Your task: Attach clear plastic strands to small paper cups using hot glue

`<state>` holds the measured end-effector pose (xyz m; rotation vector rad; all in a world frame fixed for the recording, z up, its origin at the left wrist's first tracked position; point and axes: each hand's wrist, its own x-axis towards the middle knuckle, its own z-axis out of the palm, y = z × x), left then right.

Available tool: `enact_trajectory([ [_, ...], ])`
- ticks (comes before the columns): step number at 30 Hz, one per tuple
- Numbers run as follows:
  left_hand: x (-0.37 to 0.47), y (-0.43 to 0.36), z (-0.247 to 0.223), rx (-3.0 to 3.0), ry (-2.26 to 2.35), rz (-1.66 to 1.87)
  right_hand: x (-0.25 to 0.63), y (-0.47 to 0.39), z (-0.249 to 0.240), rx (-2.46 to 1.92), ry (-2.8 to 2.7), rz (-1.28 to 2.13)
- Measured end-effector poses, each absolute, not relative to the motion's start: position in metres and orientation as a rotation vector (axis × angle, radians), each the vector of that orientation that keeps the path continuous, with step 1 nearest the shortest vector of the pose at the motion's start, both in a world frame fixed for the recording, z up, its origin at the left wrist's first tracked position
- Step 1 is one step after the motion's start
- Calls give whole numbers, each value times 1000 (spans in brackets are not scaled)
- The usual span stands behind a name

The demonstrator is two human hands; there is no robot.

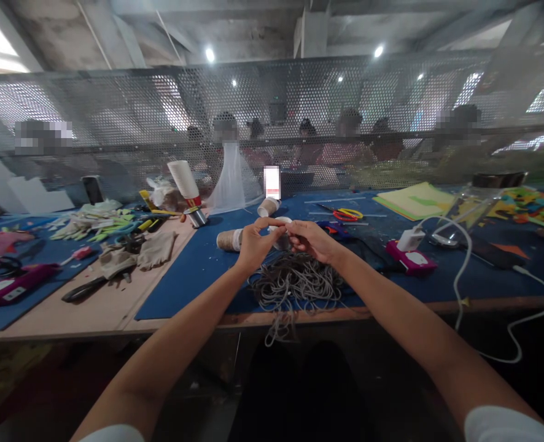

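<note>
My left hand point(255, 244) and my right hand point(312, 238) meet fingertip to fingertip at a white paper cup point(282, 240). Both hands are closed in a pinch; whatever sits between the fingertips is too small to make out. Below them a loose heap of grey cord point(299, 283) lies on the blue mat point(186, 276), some loops hanging over the table's front edge. Left of my left hand a cord-wrapped cup point(228, 240) lies on its side. Another partly wrapped cup point(268, 207) is tipped over just behind my hands.
Scissors point(347, 214) and a blue tool point(335, 230) lie behind my right hand. At right are a purple power strip point(410, 258), white cable and coloured sheets point(414, 200). Stacked cups point(184, 181), gloves point(156, 250) and a pink glue gun point(2, 244) stand or lie leftward. People sit behind the mesh.
</note>
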<state>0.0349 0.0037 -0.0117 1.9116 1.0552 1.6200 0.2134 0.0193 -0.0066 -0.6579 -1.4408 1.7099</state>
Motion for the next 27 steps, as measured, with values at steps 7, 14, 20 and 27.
enact_trajectory([
  [7, 32, 3, -6, 1705, 898, 1436, 222, 22, -6, -644, -1545, 1780],
  [14, 32, 3, -9, 1907, 1059, 1505, 222, 28, -10, -703, -1542, 1696],
  [20, 35, -3, -7, 2060, 1200, 1597, 219, 27, -11, -731, -1541, 1623],
  [27, 36, -3, -10, 2090, 1226, 1613, 218, 26, -11, -775, -1540, 1616],
])
